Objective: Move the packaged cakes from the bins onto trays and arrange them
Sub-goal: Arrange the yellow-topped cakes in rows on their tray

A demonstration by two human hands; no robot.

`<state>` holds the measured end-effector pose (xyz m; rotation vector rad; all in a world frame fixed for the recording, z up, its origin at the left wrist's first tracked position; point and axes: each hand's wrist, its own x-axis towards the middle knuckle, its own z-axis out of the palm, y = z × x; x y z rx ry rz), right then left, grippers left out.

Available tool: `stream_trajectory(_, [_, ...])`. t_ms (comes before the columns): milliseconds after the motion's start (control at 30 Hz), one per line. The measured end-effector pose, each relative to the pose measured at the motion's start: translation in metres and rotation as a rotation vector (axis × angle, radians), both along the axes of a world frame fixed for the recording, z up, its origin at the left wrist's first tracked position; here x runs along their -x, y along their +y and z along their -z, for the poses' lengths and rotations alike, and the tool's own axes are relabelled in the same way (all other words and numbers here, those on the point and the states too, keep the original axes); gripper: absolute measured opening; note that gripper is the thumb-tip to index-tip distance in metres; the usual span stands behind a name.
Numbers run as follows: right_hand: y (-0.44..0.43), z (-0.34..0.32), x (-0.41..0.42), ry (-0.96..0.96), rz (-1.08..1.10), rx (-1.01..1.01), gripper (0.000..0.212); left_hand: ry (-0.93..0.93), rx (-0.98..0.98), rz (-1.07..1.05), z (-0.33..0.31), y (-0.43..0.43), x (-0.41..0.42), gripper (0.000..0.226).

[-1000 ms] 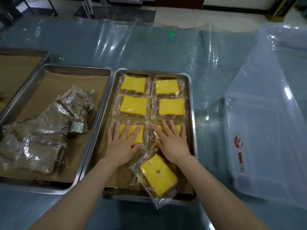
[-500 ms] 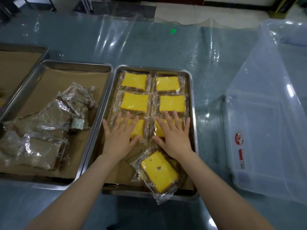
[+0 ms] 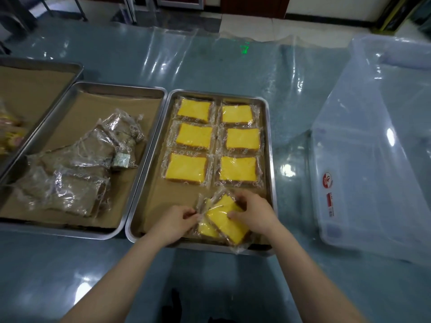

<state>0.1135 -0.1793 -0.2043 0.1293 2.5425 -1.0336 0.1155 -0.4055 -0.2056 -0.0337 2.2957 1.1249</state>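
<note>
A steel tray (image 3: 269, 145) lined with brown paper holds several wrapped yellow cakes (image 3: 193, 137) laid flat in two columns. At its near end lies a tilted stack of two wrapped yellow cakes (image 3: 225, 223). My left hand (image 3: 173, 223) pinches the clear wrapper at the stack's left edge. My right hand (image 3: 253, 212) grips the top cake from the right, thumb on its yellow face.
A second lined tray (image 3: 121, 89) to the left carries a loose pile of wrapped brown cakes (image 3: 88, 164). A third tray (image 3: 42, 66) lies at the far left. A clear plastic bin (image 3: 373, 159) stands at the right on the film-covered table.
Both hands lifted off the third row of cakes and came back toward me. They now hold the tilted cakes at the tray's near end.
</note>
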Motion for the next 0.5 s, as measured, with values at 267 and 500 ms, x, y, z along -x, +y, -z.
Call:
stream_trajectory(267, [0.017,-0.017,-0.004,0.198,0.306,0.254,0.034,0.074,-0.041,-0.178,-0.006,-0.008,0.001,0.023])
stream_trajectory(500, [0.009,-0.025,-0.003,0.197,0.024,-0.085,0.042,0.206,0.188,-0.298,-0.01,-0.059,0.005,0.035])
